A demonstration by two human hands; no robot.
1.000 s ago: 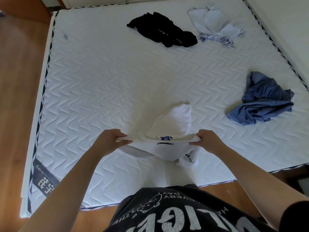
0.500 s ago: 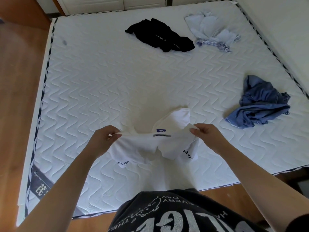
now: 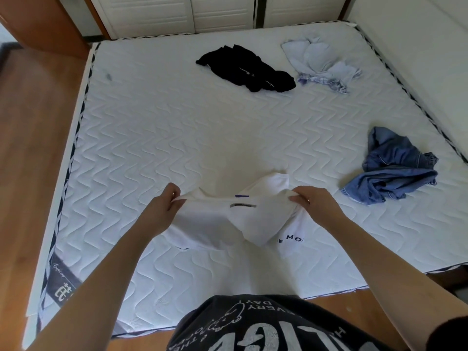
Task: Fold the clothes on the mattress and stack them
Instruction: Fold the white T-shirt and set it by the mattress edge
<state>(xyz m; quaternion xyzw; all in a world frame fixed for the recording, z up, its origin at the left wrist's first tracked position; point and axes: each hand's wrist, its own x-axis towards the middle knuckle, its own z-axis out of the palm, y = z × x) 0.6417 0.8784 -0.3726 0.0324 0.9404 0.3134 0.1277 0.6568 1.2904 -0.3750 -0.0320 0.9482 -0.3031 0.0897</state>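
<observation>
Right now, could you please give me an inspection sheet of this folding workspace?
Surface: white quilted mattress, small dark spot near its far left corner.
Job's things: white T-shirt held up at the near edge; nothing folded or stacked.
Clutter: black garment, pale blue garment, denim-blue garment, all crumpled and apart.
Hands: left hand and right hand each grip the T-shirt with curled fingers.
Cables: nothing seen.
Surroundings: wooden floor, white cabinet doors.
</observation>
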